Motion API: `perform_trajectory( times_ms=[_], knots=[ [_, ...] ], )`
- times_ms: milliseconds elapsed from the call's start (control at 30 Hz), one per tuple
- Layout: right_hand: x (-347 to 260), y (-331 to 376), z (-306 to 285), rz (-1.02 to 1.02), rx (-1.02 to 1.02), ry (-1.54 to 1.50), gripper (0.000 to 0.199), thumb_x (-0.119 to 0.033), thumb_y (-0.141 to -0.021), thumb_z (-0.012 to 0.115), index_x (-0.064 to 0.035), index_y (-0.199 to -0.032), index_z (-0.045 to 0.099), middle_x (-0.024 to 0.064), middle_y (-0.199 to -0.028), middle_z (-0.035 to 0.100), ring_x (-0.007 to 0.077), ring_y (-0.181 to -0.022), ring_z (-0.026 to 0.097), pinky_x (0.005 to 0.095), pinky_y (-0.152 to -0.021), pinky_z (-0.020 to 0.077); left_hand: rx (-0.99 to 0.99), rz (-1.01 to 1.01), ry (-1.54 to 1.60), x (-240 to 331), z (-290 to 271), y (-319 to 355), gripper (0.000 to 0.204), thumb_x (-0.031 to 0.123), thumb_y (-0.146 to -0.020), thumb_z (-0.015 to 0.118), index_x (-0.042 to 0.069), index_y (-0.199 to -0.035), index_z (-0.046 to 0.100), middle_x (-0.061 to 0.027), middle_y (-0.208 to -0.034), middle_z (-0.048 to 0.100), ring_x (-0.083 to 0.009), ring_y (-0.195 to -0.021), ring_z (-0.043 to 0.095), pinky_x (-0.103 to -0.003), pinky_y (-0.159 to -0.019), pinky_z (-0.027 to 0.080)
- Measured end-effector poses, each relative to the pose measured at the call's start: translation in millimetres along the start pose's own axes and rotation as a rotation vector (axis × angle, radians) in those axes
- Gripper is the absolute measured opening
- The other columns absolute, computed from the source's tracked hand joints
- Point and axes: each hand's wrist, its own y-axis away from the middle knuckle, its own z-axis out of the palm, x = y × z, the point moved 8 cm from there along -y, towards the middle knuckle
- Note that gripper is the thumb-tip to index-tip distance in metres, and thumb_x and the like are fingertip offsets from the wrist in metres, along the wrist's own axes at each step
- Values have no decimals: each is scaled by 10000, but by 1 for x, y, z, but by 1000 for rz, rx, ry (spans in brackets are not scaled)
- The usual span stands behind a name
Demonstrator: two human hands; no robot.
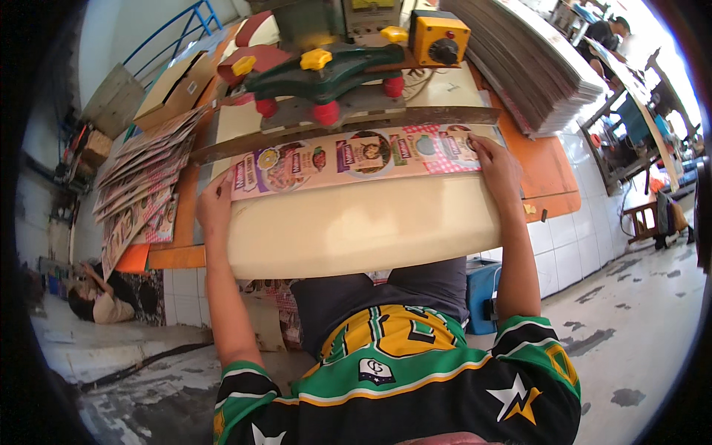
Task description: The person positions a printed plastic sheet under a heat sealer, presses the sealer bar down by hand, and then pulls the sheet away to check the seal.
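Note:
A long strip of printed card (326, 167), with colourful food pictures, lies along the far part of a cream-coloured board (356, 230). My left hand (215, 204) is closed on the strip's left end, and my right hand (495, 167) pinches its right end. Just beyond the strip runs a long brown metal bar (437, 117); whether the two touch, I cannot tell. Above the bar sits the dark green head (326, 74) of a machine, with yellow star knobs (317, 59) and red rounded feet (325, 113).
Fanned printed cards (144, 178) pile up on the orange table's left side. Behind them is an open cardboard box (170, 85). A tall stack of sheets (530, 67) stands far right, beyond a yellow control box (439, 41). Other people appear at right (604, 37) and left (104, 297).

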Motion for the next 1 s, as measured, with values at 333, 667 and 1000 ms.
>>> perform_trajectory(
  times_ms=[333,667,1000],
  knots=[
    [-7,0,-2,19,-44,5,310,-382,-1015,597,-219,-1225,756,116,-1050,767,309,-986,721,405,-848,531,-21,9,49,5,-3,3,335,416,-1010,606,213,-1224,765,-163,-908,744,-296,-835,709,-362,-761,525],
    [-2,-4,2,16,-42,21,305,-394,-1010,600,-238,-1218,758,104,-1061,767,311,-1004,713,412,-851,527,2,-7,14,3,-4,4,340,433,-1009,601,228,-1226,765,-139,-823,718,-279,-764,686,-371,-708,509],
    [-3,-2,-1,17,-51,16,313,-402,-1015,587,-231,-1215,757,117,-1069,762,318,-1003,713,419,-845,527,-16,-17,15,7,-4,4,367,456,-1007,600,208,-1219,769,-168,-947,757,-305,-872,725,-375,-773,526]
  ],
)
